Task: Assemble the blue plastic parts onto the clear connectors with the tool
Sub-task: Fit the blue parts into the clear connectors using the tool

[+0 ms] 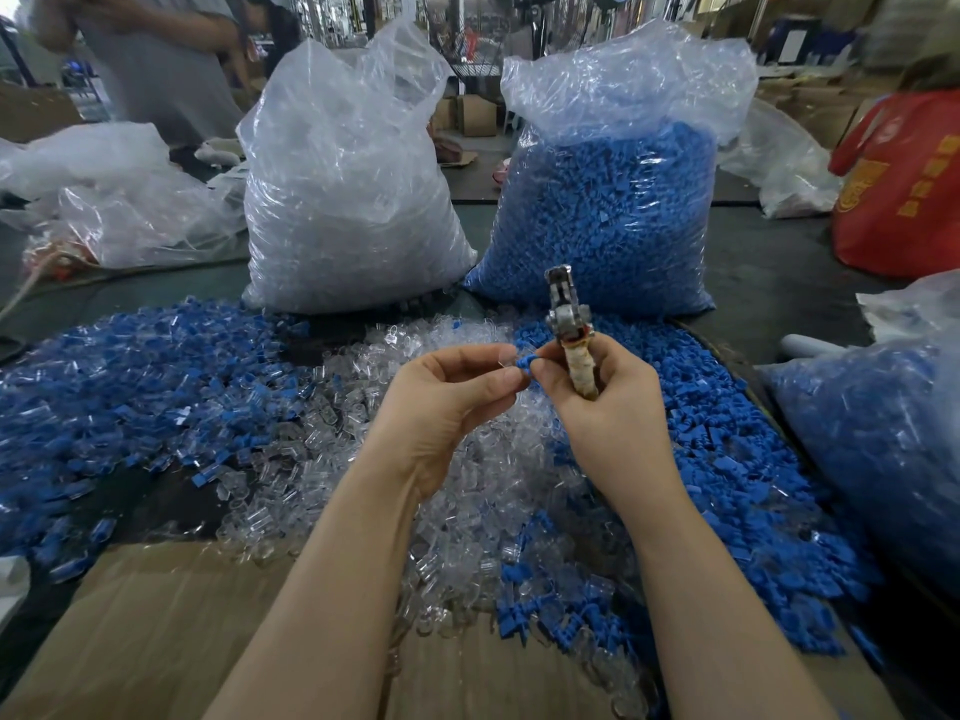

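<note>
Fingertips of both hands meet over the middle of the counter, a single blue plastic part pinched between them. The left hand curls thumb and forefinger onto the part's left end, where a sliver of clear connector seems to sit (too glassy to be sure). The right hand pinches the part's other end with thumb and forefinger, while its remaining fingers wrap the taped handle of the tool, whose metal head points up and away, well clear of the part.

Judging by this, the step in hand is mating blue to clear by touch before the tool presses them home. To do it well, line the blue part squarely with the connector's mouth, seat it with a light push, and only then swing the tool head down; squeezing on a crooked fit would likely jam or crack the clear shell.

Below lie the loose clear pile, loose blue parts to the right, and a mixed blue-and-clear heap to the left; two full bags stand behind.
</note>
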Action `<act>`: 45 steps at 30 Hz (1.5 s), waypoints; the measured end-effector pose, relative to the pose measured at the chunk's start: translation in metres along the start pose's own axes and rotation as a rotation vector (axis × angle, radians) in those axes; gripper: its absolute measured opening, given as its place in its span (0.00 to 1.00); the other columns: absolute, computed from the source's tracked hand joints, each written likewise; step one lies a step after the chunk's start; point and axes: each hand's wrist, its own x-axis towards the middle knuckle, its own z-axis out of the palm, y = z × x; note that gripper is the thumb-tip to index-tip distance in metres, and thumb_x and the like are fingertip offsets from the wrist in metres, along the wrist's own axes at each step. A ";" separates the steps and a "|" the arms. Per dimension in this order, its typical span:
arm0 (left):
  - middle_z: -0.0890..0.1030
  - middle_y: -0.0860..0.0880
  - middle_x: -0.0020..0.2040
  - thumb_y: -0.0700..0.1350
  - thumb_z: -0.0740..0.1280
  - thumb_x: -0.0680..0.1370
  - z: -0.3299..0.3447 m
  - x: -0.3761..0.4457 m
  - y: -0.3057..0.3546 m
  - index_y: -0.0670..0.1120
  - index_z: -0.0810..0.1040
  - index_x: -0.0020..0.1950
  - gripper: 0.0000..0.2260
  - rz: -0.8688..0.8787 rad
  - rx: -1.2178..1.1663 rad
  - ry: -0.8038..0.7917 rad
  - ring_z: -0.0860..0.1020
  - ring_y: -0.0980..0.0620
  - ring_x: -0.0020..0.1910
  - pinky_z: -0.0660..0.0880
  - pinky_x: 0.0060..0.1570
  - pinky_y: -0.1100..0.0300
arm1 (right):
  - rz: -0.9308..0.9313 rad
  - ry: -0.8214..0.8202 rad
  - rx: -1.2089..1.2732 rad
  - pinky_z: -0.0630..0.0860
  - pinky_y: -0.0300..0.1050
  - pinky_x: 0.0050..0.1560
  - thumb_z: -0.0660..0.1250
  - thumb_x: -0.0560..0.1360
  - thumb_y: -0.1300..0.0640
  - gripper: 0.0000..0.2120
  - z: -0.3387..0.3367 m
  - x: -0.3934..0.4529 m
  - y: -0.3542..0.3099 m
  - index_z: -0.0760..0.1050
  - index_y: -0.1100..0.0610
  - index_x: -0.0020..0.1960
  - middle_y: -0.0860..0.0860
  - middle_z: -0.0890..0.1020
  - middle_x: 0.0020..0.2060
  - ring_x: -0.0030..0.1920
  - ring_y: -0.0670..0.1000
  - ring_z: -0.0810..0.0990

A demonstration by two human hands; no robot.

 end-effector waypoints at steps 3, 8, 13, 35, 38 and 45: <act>0.86 0.44 0.44 0.36 0.75 0.63 0.001 0.000 0.000 0.41 0.84 0.46 0.13 0.009 0.007 0.001 0.85 0.52 0.42 0.79 0.40 0.65 | 0.002 0.017 -0.030 0.77 0.34 0.40 0.71 0.76 0.57 0.08 0.001 0.001 0.001 0.76 0.46 0.42 0.42 0.82 0.37 0.39 0.42 0.80; 0.86 0.45 0.43 0.37 0.75 0.62 0.001 0.000 0.000 0.44 0.85 0.43 0.11 0.031 0.025 0.000 0.85 0.53 0.42 0.79 0.40 0.66 | 0.014 0.027 -0.069 0.79 0.46 0.43 0.71 0.75 0.56 0.05 0.004 0.000 0.002 0.77 0.49 0.43 0.46 0.82 0.36 0.39 0.46 0.80; 0.86 0.45 0.44 0.38 0.75 0.62 0.001 0.000 0.000 0.45 0.86 0.44 0.11 0.058 0.070 0.002 0.85 0.52 0.42 0.79 0.41 0.65 | -0.010 0.015 -0.088 0.77 0.37 0.37 0.71 0.76 0.57 0.06 0.004 -0.001 0.003 0.77 0.47 0.43 0.45 0.81 0.35 0.38 0.44 0.80; 0.86 0.44 0.45 0.36 0.74 0.70 -0.001 0.001 0.002 0.42 0.82 0.51 0.11 0.150 0.133 0.057 0.85 0.49 0.47 0.80 0.45 0.63 | 0.085 -0.142 -0.307 0.76 0.52 0.41 0.69 0.76 0.56 0.02 -0.020 0.006 0.011 0.78 0.54 0.46 0.49 0.82 0.37 0.39 0.51 0.79; 0.86 0.45 0.45 0.37 0.75 0.68 -0.002 0.002 0.002 0.42 0.83 0.50 0.11 0.162 0.128 0.057 0.85 0.50 0.46 0.80 0.45 0.63 | 0.070 -0.217 -0.389 0.74 0.50 0.37 0.68 0.76 0.54 0.04 -0.021 0.005 0.010 0.78 0.55 0.47 0.50 0.81 0.36 0.36 0.50 0.76; 0.85 0.49 0.41 0.32 0.73 0.71 -0.004 0.000 0.003 0.45 0.83 0.48 0.10 0.248 0.213 0.051 0.83 0.55 0.41 0.79 0.44 0.64 | 0.097 -0.329 -0.419 0.76 0.59 0.45 0.68 0.76 0.55 0.05 -0.018 0.005 0.007 0.75 0.56 0.47 0.54 0.81 0.40 0.41 0.57 0.78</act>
